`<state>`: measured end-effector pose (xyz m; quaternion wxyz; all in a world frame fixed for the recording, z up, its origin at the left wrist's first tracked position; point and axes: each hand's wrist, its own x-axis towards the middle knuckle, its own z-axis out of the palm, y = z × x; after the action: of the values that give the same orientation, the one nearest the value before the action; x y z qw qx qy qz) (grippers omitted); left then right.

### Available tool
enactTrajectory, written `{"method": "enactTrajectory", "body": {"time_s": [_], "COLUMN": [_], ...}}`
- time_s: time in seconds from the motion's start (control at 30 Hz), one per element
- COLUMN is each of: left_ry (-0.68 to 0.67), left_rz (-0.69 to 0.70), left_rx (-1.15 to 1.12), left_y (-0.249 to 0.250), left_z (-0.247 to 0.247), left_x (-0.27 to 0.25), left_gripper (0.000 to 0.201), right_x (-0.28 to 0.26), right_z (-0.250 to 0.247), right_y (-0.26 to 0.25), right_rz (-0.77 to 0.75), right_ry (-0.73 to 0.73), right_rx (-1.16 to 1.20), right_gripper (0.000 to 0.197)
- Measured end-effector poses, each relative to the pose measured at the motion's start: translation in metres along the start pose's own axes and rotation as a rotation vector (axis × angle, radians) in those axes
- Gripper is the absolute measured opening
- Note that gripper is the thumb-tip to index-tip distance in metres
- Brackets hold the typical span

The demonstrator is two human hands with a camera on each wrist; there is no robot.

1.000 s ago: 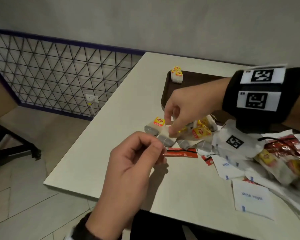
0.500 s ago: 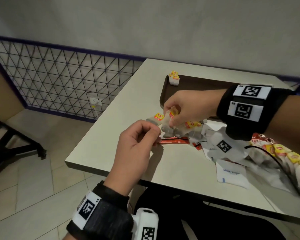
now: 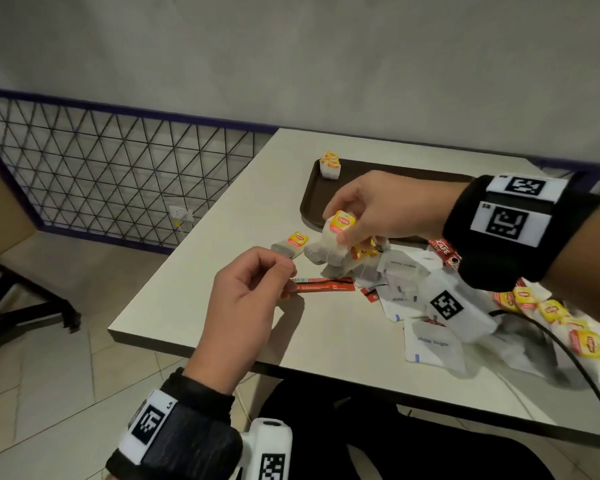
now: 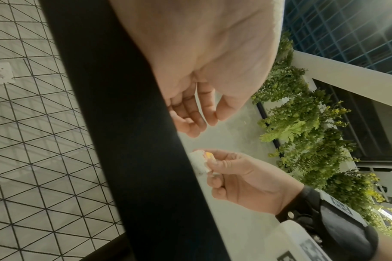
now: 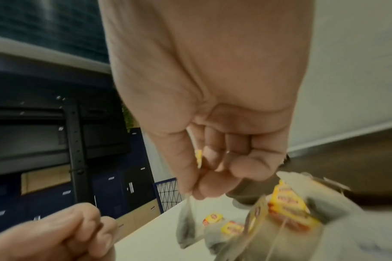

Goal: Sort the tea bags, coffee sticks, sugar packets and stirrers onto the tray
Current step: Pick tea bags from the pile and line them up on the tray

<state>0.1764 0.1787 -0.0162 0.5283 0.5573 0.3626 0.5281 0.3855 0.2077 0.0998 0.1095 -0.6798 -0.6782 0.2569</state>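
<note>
Yellow-tagged white paper tea bag (image 3: 333, 237) is pinched by the right hand (image 3: 378, 209) above the pale worktop (image 3: 222, 306); the left hand (image 3: 246, 306) is loosely curled, holding nothing visible.

— What can't you make out?
— My right hand (image 3: 378, 209) covers the middle of the tray (image 3: 312, 202), and my wristband hides its right end. The pile of tea bags (image 3: 551, 323) runs off the right edge of the head view.
— And the wrist views?
— Lower right of the right wrist view, the tea bags (image 5: 286, 211) are blurred. In the left wrist view a black band hides most of my left hand's fingers (image 4: 190, 120).
</note>
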Motion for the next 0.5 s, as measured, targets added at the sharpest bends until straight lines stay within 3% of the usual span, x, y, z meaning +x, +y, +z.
{"method": "enactTrajectory", "body": {"time_s": [0.1,0.2,0.3,0.5], "left_ry": [0.002,0.0,-0.01,-0.033], "left_rz": [0.009,0.025,0.034,0.068], "left_rx": [0.003,0.01,0.01,0.072], "left_y": [0.0,-0.001,-0.002,-0.001], "left_z": [0.0,-0.001,-0.001,0.002], "left_x": [-0.001,0.0,0.0,-0.003], "left_gripper": [0.018,0.02,0.019,0.018], "right_x": [-0.009,-0.016,-0.018,-0.016], "right_z": [0.005,0.012,0.019,0.024], "right_y": [0.014,0.022,0.025,0.023], "right_rz": [0.192,0.325,0.377,0.408], "right_ry": [0.063,0.07,0.084,0.072], "right_rx": [0.133,0.227,0.241,0.249], "right_gripper": [0.049,0.033,0.023,0.021]}}
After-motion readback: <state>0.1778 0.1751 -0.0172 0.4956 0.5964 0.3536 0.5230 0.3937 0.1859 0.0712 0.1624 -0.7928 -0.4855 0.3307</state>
